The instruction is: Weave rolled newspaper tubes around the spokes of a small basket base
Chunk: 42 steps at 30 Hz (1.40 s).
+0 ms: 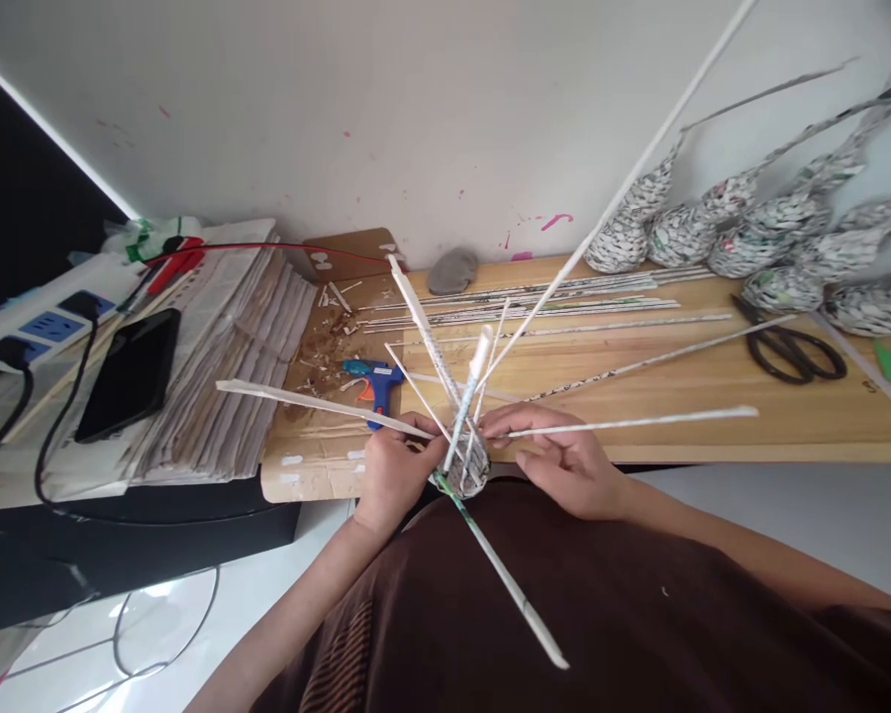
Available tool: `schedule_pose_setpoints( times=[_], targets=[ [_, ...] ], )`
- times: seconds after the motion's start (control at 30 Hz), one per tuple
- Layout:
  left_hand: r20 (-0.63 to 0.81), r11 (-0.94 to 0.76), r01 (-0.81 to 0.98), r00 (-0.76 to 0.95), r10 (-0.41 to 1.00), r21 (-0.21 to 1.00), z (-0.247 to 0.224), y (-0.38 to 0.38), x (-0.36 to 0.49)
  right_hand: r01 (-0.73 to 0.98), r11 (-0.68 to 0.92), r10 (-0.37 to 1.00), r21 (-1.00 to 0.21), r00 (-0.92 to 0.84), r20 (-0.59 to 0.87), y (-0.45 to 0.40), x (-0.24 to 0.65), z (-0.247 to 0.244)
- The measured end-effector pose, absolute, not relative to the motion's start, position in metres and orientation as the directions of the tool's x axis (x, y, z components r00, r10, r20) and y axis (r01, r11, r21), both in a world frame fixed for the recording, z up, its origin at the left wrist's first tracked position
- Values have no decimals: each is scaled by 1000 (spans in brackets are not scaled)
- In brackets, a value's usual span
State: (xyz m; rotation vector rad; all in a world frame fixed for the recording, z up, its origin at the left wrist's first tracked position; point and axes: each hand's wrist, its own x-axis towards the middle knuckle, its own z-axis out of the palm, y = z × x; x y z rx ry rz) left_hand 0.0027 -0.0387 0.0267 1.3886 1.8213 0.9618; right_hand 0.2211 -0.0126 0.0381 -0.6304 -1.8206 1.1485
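Note:
A small round basket (pixel 473 469) woven from rolled paper sits at the table's front edge, against the dark brown clothing. Several paper tubes fan out from it; one long tube (pixel 631 178) slants up to the right. My left hand (pixel 401 462) grips the basket's left side, fingers closed near a tube (pixel 304 398) pointing left. At the basket's right rim, my right hand (pixel 556 456) has its fingertips pinched on the weaving, beside a tube (pixel 660 422) that points right.
A blue glue gun (pixel 380 384) lies on cardboard (pixel 297 473). Stacked newspaper (pixel 223 366) with a phone (pixel 130 374) is at left. Loose paper tubes (pixel 564 297), black scissors (pixel 794 354), a grey stone-like lump (pixel 452 270) and several woven pieces (pixel 683 236) are farther back and right.

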Motion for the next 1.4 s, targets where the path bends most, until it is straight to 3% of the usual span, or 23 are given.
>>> schedule_pose_setpoints(
  times=[0.1,0.23,0.4,0.47,0.53,0.63,0.73,0.8,0.9,1.0,1.07,1.13,1.3,1.4],
  targets=[
    [-40,145,519,-208,977,842,27,-40,4,136,566,755,-813,-482,445,-12,220,31],
    [20,93,544,-198,980,834,26,-43,3,306,454,841,-837,-458,288,-10,214,23],
    [88,15,577,-149,985,817,23,-45,1,282,627,702,-726,-609,369,-13,213,29],
    [119,-10,594,-145,982,804,22,-46,2,282,626,710,-727,-592,381,-14,212,33],
    [143,-25,609,-146,979,793,22,-46,3,283,490,797,-825,-530,292,-14,210,34],
    [158,-29,602,-163,974,798,22,-46,4,138,117,872,-984,-488,35,-11,204,30],
    [155,-40,584,-148,977,811,21,-46,4,-74,-92,869,-993,-493,-44,-8,202,26],
    [133,-30,575,-138,981,818,22,-46,4,-149,-32,885,-988,-464,42,-7,204,27],
    [110,-9,570,-143,984,821,24,-46,5,-197,232,862,-952,-413,295,-9,210,36],
    [104,-18,574,-118,988,819,25,-46,4,-78,499,769,-863,-419,482,-12,213,45],
    [133,-69,594,-65,989,801,25,-45,3,117,554,779,-824,-422,464,-12,213,49],
    [172,-125,625,-15,985,771,25,-46,2,282,507,828,-815,-422,369,-11,211,49],
    [199,-180,646,45,979,741,32,-48,2,466,563,777,-683,-581,244,-1,202,47],
    [203,-194,646,61,977,738,35,-49,3,583,564,793,-585,-578,190,7,196,46]
  ],
)
